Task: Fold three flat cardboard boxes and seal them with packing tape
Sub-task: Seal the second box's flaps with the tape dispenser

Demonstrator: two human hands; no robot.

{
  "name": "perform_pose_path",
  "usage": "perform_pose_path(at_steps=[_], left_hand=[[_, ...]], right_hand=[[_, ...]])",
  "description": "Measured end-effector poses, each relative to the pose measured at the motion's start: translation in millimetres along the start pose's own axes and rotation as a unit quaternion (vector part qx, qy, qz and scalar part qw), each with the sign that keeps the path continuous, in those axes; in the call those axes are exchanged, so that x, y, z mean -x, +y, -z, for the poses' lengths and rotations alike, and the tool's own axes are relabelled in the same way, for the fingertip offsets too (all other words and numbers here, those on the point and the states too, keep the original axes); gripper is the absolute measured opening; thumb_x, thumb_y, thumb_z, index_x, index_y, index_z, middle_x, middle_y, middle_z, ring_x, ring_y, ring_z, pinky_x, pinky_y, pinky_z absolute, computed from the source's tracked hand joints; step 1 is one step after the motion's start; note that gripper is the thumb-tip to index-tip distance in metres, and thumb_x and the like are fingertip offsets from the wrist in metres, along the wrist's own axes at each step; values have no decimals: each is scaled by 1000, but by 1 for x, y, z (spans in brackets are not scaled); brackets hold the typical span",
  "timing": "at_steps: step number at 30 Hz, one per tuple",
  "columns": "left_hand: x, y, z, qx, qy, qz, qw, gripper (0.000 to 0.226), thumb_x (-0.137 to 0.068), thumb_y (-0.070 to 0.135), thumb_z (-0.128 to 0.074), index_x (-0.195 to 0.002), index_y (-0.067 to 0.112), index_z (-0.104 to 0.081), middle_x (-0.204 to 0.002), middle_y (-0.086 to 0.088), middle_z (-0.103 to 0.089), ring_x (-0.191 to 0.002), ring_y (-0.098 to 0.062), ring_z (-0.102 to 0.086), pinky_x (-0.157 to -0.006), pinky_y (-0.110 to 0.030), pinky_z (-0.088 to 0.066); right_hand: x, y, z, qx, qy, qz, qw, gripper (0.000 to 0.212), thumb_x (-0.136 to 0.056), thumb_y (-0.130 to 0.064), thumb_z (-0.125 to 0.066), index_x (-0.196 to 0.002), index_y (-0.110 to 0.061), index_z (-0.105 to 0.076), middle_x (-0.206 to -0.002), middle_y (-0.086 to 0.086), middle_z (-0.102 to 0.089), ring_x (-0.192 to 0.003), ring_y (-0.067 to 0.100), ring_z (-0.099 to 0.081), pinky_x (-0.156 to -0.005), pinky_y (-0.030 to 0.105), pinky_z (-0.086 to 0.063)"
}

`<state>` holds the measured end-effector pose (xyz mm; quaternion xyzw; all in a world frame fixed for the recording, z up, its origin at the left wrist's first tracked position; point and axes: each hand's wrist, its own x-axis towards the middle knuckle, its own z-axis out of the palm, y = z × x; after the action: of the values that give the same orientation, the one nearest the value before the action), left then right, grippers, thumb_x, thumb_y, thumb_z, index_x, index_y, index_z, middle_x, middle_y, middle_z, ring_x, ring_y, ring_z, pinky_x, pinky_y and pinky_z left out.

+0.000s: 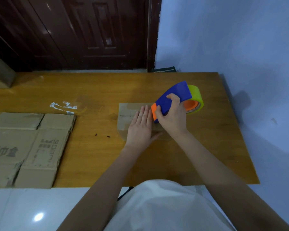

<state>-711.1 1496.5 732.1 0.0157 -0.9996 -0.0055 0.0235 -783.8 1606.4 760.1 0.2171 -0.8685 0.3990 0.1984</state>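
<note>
Flattened cardboard (28, 147) is laid at the table's (97, 164) left front edge; a small folded box (126, 117) is set toward the right edge, pinned by the left hand (140, 129), fingers flat; the tape dispenser (175, 99) is gripped by the right hand (172, 117); light, stiff board is judged best steadied beside its seam.

setting: room in a home, used as a makeshift packing spot. evidence: dark panelled wooden door (83, 30) with matching frame; pale blue painted wall (232, 39); glossy white tiled floor (23, 210); worn wooden table (93, 90) with white scuffed patches; flattened cardboard boxes (28, 147) stacked on the table's left end.
</note>
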Motion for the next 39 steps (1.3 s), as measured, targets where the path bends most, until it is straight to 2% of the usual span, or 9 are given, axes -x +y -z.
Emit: perform_pose_path(at_steps=[4,7,13,18,23,27,31,36,39], left_hand=[[0,-1,0,-9,4,3,1000,94,-87,69,-34,-147,0,-17,-154,-17,-22,-145,-25,-16,-117,-35,-3],[1,-1,0,-9,2,10,1000,96,-86,70,-34,-148,0,-13,-155,-16,-20,-145,-24,-14,-116,-34,-2],[3,-1,0,-4,6,20,1000,98,-85,72,-35,-149,1,-11,-156,-14,-17,-145,-21,-12,-116,-32,1],[3,0,0,1,9,11,1000,99,-84,72,-38,-149,2,-11,-156,-14,-17,-145,-20,-13,-117,-33,-2],[4,1,-1,2,8,5,1000,96,-83,71,-41,-148,4,-18,-156,-12,-20,-145,-20,-15,-116,-33,-2],[0,-3,-1,12,9,33,999,96,-82,72,-39,-149,6,-19,-156,-11,-19,-145,-20,-15,-114,-35,1],[1,-6,-4,-3,12,23,1000,95,-82,73,-29,-149,6,-19,-156,-12,-20,-145,-21,-16,-115,-36,1],[1,-7,-6,-1,21,7,1000,90,-83,72,-28,-151,15,-12,-157,-12,-16,-145,-22,-13,-115,-35,1],[0,-9,-6,4,19,0,1000,86,-83,73,-30,-151,23,-14,-158,-11,-12,-146,-22,-10,-115,-34,2]], right_hand=[[-1,7,6,-66,14,-107,992,50,-82,-20,-68,-121,-6,-40,-96,-12,-44,-77,7,-55,-65,31,-55],[-2,5,8,-89,14,-111,990,52,-82,-19,-69,-122,-8,-38,-96,-16,-42,-80,7,-55,-67,27,-55],[-7,0,17,-143,30,-117,982,53,-82,-19,-69,-117,-25,-31,-101,-17,-43,-87,1,-57,-68,14,-51],[-3,6,20,-194,73,-159,965,54,-82,-14,-69,-117,-24,-30,-109,4,-49,-85,9,-60,-66,10,-47],[2,5,22,-208,92,-173,958,52,-81,-10,-68,-116,-22,-31,-103,-10,-46,-77,-1,-58,-65,12,-47],[-9,21,49,-220,187,-192,938,47,-78,-4,-64,-113,-11,-32,-100,-8,-43,-74,-13,-54,-65,7,-43],[-6,38,75,-147,141,-128,971,51,-79,-3,-67,-115,-13,-32,-105,-13,-40,-88,-19,-51,-67,1,-40],[-2,46,71,-147,101,-152,972,52,-82,-6,-68,-117,-17,-31,-106,-12,-43,-87,-10,-56,-65,6,-44],[4,50,68,-138,60,-174,973,52,-83,-9,-69,-119,-18,-33,-111,5,-49,-89,3,-58,-65,8,-46]])
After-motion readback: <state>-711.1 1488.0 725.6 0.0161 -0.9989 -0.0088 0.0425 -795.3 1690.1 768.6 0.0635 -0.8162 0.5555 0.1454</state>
